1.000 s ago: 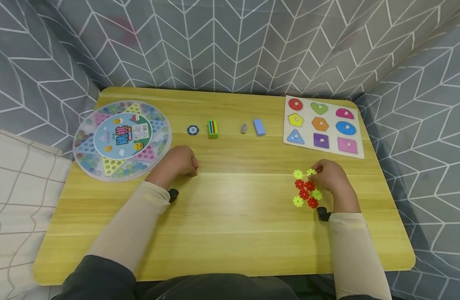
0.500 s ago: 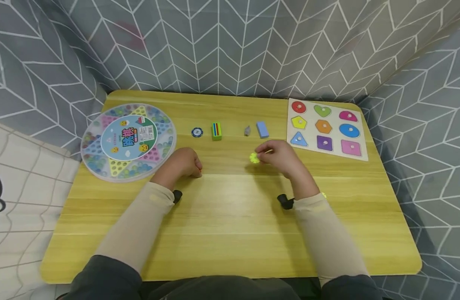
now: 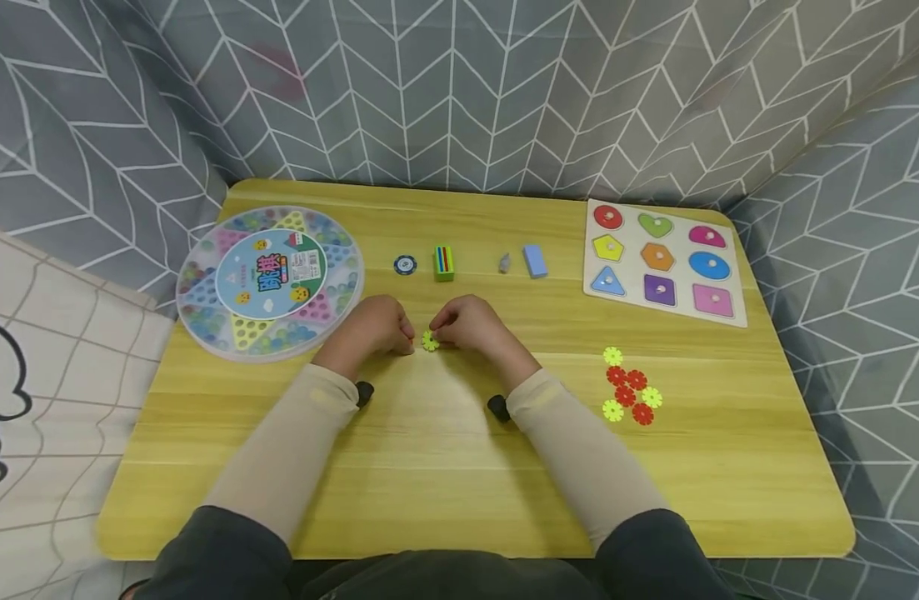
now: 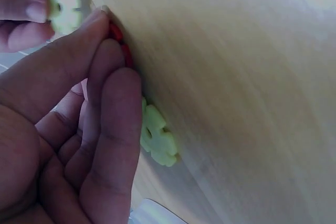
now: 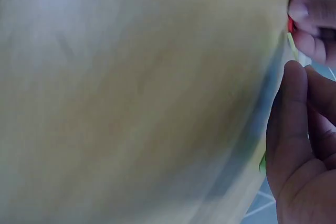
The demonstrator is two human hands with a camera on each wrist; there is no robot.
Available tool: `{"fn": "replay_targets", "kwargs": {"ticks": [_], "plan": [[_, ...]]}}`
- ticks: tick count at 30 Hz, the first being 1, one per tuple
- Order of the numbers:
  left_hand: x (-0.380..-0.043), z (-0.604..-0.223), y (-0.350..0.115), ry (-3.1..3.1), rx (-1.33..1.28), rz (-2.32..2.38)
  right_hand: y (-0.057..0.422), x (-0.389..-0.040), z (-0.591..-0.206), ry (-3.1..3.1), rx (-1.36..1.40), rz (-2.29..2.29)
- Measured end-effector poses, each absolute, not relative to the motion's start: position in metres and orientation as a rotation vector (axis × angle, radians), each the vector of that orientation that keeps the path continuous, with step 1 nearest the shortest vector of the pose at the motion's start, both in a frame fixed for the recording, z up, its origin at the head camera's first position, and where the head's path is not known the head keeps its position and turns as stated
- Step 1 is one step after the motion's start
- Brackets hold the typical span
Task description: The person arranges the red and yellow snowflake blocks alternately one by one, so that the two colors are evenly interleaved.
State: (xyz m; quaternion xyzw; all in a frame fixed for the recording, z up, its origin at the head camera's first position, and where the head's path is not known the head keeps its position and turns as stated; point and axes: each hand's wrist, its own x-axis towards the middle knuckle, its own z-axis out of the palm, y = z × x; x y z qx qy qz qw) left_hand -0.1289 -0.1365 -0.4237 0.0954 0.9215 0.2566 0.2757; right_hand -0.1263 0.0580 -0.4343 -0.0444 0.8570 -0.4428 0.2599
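Observation:
My left hand (image 3: pixel 375 329) pinches a red snowflake disc (image 4: pixel 126 53), mostly covered by the fingers, low over the table. Just beyond those fingertips, a yellow-green snowflake disc (image 4: pixel 157 136) shows in the left wrist view, right against the hand. Between thumb and finger, my right hand (image 3: pixel 474 325) holds another yellow-green snowflake disc (image 3: pixel 429 341), a flat notched flower shape with a centre hole. Both hands are close together at mid-table, and this disc faces the left fingertips. The right wrist view shows it edge-on, near the red one.
Several loose red and yellow-green discs (image 3: pixel 626 396) lie at the right. Across the back are a Chinese checkers board (image 3: pixel 335 333), a poker chip (image 3: pixel 405 265), a striped green block (image 3: pixel 444 265), a small grey piece (image 3: pixel 504 263), a blue block (image 3: pixel 535 262) and a shape puzzle (image 3: pixel 680 232).
My right hand has lifted a yellow-green disc from the group at the right and carried it left, up to the left hand. The left hand stays nearly in place, still pinching the red disc.

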Motion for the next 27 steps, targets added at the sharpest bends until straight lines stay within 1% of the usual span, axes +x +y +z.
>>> {"fn": "replay_targets", "kwargs": {"ticks": [4,13,20,27], "plan": [[-0.130,-0.425,-0.135,2.478,0.244,0.690,0.052,-0.126,-0.439,2.395,-0.182,-1.102],[-0.131,-0.427,-0.135,2.487,0.238,0.684,0.042,-0.120,-0.438,2.588,-0.310,-0.918],[-0.130,-0.424,-0.136,2.483,0.235,0.659,0.037,-0.118,-0.440,2.665,-0.345,-0.836],[-0.129,-0.423,-0.135,2.468,0.260,0.681,0.043,-0.118,-0.440,2.601,-0.285,-0.903]]}}
